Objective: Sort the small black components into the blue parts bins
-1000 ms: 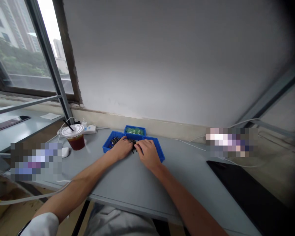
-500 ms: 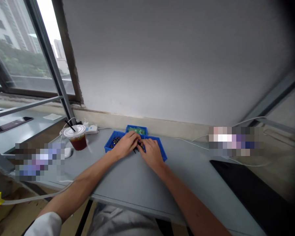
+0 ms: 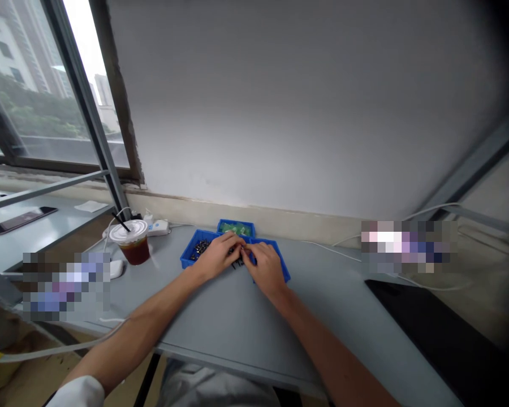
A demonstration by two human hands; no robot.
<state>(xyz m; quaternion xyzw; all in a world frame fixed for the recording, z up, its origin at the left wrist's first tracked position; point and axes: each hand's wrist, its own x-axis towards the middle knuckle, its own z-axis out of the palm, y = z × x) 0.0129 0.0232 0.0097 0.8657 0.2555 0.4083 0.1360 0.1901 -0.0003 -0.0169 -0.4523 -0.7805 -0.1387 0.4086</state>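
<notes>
My left hand and my right hand meet fingertip to fingertip at the middle of the table, pinching something too small to make out. Just below the fingertips, small black parts show against the grey tabletop. Beside my left hand, a blue tray holds many small metal pieces. Behind both hands stands a blue tray with green pieces in it. A further blue tray is partly covered by my right hand.
To the left is a lidded cup of dark red drink with a straw, near a white power strip and a white case. A black flat panel lies at the right. Cables run along the wall and across the left edge.
My fingertips have drawn closer together over the small object, and less of the black parts shows between them. The whole view has shifted slightly.
</notes>
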